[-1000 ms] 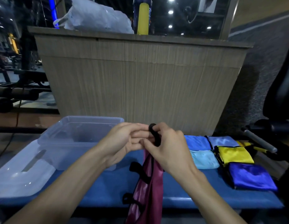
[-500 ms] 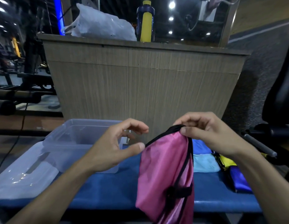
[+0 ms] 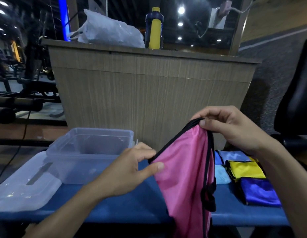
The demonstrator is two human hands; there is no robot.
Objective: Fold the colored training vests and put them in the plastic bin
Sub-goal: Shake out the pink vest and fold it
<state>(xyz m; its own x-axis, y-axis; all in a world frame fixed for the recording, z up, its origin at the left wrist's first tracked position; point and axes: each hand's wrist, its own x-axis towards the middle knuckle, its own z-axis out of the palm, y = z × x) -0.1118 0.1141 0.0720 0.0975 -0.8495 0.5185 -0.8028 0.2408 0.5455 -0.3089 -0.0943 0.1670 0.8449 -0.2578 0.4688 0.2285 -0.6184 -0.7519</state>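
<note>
1. pink vest hangs over the blue bench, beside the plastic bin.
2. left hand and right hand pinch its black trim.
3. likely light, limp, slippery; hold by the trim.

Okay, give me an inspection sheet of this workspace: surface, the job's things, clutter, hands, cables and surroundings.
Surface: blue padded bench, bearing bin, lid and vests.
Job's things: pink vest held up, unfolded; clear plastic bin open, no vest seen inside; folded vests, blue, light blue and yellow, lie at the right.
Clutter: bin lid lies beside the bin.
Hands: left hand and right hand each have a pinching grip on the vest's black trim.
Cables: black cable on the floor at left.
Surroundings: wooden counter with white plastic bag and yellow bottle; gym equipment at left.
</note>
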